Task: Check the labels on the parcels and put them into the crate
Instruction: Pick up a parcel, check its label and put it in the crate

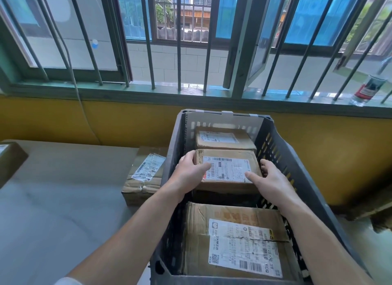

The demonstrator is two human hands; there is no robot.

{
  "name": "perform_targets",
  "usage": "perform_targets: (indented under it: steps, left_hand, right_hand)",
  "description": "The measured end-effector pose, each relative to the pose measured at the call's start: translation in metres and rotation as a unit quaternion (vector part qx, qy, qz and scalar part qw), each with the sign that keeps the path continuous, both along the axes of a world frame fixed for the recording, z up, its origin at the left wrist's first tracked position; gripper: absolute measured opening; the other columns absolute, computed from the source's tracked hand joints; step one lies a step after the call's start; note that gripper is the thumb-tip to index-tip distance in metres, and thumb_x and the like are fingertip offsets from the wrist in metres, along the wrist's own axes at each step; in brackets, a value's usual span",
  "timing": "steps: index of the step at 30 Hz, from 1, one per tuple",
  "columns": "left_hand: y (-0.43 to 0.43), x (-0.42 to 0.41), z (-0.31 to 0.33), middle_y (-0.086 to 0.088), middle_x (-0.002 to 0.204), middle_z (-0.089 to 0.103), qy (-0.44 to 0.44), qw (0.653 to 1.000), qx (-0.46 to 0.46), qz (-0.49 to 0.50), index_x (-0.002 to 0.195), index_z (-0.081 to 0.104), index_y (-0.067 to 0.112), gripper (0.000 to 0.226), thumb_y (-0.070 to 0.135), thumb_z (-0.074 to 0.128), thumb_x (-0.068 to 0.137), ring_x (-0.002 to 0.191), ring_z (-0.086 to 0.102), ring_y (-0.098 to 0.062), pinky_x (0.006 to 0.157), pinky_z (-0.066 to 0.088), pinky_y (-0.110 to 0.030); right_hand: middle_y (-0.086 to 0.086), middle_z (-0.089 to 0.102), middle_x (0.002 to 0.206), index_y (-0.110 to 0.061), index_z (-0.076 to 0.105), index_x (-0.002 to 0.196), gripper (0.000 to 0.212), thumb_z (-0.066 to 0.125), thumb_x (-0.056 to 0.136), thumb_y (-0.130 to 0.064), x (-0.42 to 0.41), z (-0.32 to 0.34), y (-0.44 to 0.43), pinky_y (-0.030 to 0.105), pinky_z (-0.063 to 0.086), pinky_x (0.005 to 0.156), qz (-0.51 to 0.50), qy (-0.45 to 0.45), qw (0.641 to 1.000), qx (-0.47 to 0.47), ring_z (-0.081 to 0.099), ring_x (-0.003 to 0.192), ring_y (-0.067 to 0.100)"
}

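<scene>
The left hand's fingers [187, 157] curl round the left side of the middle parcel [225, 154] and its thumb lies across the white label [230, 170] on top. The left hand [191, 171] grips it there. The right hand [270, 179] lays its thumb on the label's near right corner. Its fingers bend loosely at the parcel's right edge, and whether they press the side cannot be told.

This parcel sits in the middle of the grey crate [283, 157], label up. The far parcel [222, 140] lies just behind it against the crate's far wall, and the near parcel [235, 240] lies at the near end.

The crate stands at the right edge of the table [63, 199]. A taped parcel [144, 174] rests just beside its left wall, and a brown box [10, 160] sits at the table's far left edge.
</scene>
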State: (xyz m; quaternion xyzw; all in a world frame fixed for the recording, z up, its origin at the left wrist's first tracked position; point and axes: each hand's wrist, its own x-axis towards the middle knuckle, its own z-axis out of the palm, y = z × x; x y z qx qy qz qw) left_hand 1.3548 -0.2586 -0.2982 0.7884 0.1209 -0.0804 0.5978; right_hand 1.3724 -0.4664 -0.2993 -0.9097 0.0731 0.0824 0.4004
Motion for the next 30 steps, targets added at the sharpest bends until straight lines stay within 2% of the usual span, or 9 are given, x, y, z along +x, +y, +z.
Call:
perform_targets:
  steps: [3, 6, 10, 13, 15, 18, 25, 27, 30]
  left_hand:
    - [0.003, 0.0, -0.001, 0.008, 0.15, 0.046, -0.053, 0.998, 0.016, 0.013, 0.152, 0.042, 0.025, 0.053, 0.034, 0.056, 0.102, 0.123, 0.049, -0.009, 0.093, 0.043, -0.024]
    - [0.007, -0.001, 0.001, 0.006, 0.136, 0.063, -0.103, 0.994, 0.015, 0.033, 0.136, 0.06, 0.026, 0.037, 0.035, 0.058, 0.1, 0.123, 0.058, -0.012, 0.106, 0.051, -0.04]
    - [0.017, -0.008, 0.007, 0.004, 0.11, 0.075, -0.163, 0.986, -0.013, 0.045, 0.119, 0.072, 0.018, 0.022, 0.024, 0.06, 0.102, 0.106, 0.07, -0.011, 0.095, 0.059, -0.039]
    - [0.033, -0.014, 0.01, 0.005, 0.09, 0.078, -0.198, 0.977, -0.052, 0.051, 0.102, 0.077, 0.02, 0.016, 0.017, 0.061, 0.101, 0.089, 0.072, -0.008, 0.087, 0.059, -0.03]
    - [0.045, -0.019, 0.012, 0.008, 0.079, 0.076, -0.208, 0.974, -0.068, 0.052, 0.092, 0.076, 0.024, 0.022, 0.012, 0.06, 0.101, 0.077, 0.069, -0.002, 0.076, 0.055, -0.02]
    - [0.071, -0.028, 0.013, 0.008, 0.073, 0.074, -0.211, 0.971, -0.087, 0.066, 0.086, 0.074, 0.021, 0.027, 0.006, 0.058, 0.101, 0.068, 0.066, 0.002, 0.067, 0.051, -0.013]
    - [0.148, -0.056, -0.002, 0.011, 0.068, 0.072, -0.185, 0.972, -0.077, 0.119, 0.089, 0.076, 0.017, 0.024, 0.009, 0.058, 0.102, 0.063, 0.063, 0.001, 0.067, 0.051, -0.013]
    - [0.168, -0.066, -0.008, 0.01, 0.069, 0.072, -0.175, 0.972, -0.081, 0.135, 0.089, 0.076, 0.017, 0.024, 0.009, 0.058, 0.102, 0.064, 0.064, 0.0, 0.068, 0.051, -0.015]
    - [0.197, -0.078, -0.015, 0.007, 0.072, 0.072, -0.166, 0.969, -0.088, 0.163, 0.089, 0.075, 0.018, 0.025, 0.008, 0.057, 0.103, 0.066, 0.064, -0.001, 0.067, 0.051, -0.013]
  right_hand:
    - [0.003, 0.039, 0.159, -0.023, 0.032, 0.156, 0.065, 0.059, 0.099, -0.039, -0.004, 0.008, 0.006, 0.047, 0.035, 0.113, 0.008, -0.059, 0.998, -0.037, 0.037, 0.144, 0.025]
    - [0.0, 0.041, 0.158, -0.023, 0.04, 0.153, 0.059, 0.06, 0.099, -0.036, -0.01, 0.016, 0.021, 0.045, 0.034, 0.116, 0.027, -0.121, 0.992, -0.008, 0.037, 0.144, 0.021]
    - [-0.004, 0.051, 0.149, -0.026, 0.053, 0.143, 0.047, 0.062, 0.098, -0.033, -0.02, 0.023, 0.05, 0.037, 0.044, 0.11, 0.045, -0.166, 0.984, 0.052, 0.05, 0.131, 0.012]
    - [-0.011, 0.059, 0.134, -0.027, 0.057, 0.138, 0.043, 0.065, 0.096, -0.03, -0.027, 0.027, 0.076, 0.033, 0.051, 0.102, 0.06, -0.172, 0.977, 0.108, 0.059, 0.113, 0.002]
    - [-0.015, 0.061, 0.126, -0.028, 0.057, 0.137, 0.042, 0.066, 0.096, -0.027, -0.034, 0.028, 0.093, 0.023, 0.052, 0.094, 0.072, -0.168, 0.974, 0.133, 0.06, 0.104, -0.006]
    - [-0.015, 0.065, 0.124, -0.029, 0.058, 0.136, 0.04, 0.066, 0.096, -0.026, -0.045, 0.026, 0.124, 0.02, 0.053, 0.092, 0.086, -0.158, 0.97, 0.165, 0.061, 0.105, -0.008]
    - [-0.022, 0.064, 0.116, -0.035, 0.06, 0.129, 0.035, 0.067, 0.096, -0.028, -0.064, 0.021, 0.201, 0.003, 0.048, 0.079, 0.123, -0.128, 0.965, 0.194, 0.061, 0.093, -0.021]
    - [-0.021, 0.065, 0.116, -0.036, 0.06, 0.125, 0.031, 0.067, 0.095, -0.027, -0.07, 0.019, 0.223, 0.006, 0.05, 0.082, 0.127, -0.114, 0.962, 0.212, 0.062, 0.097, -0.017]
    - [-0.016, 0.066, 0.121, -0.031, 0.063, 0.128, 0.032, 0.066, 0.096, -0.026, -0.077, 0.014, 0.254, 0.021, 0.052, 0.095, 0.129, -0.087, 0.959, 0.238, 0.064, 0.107, -0.003]
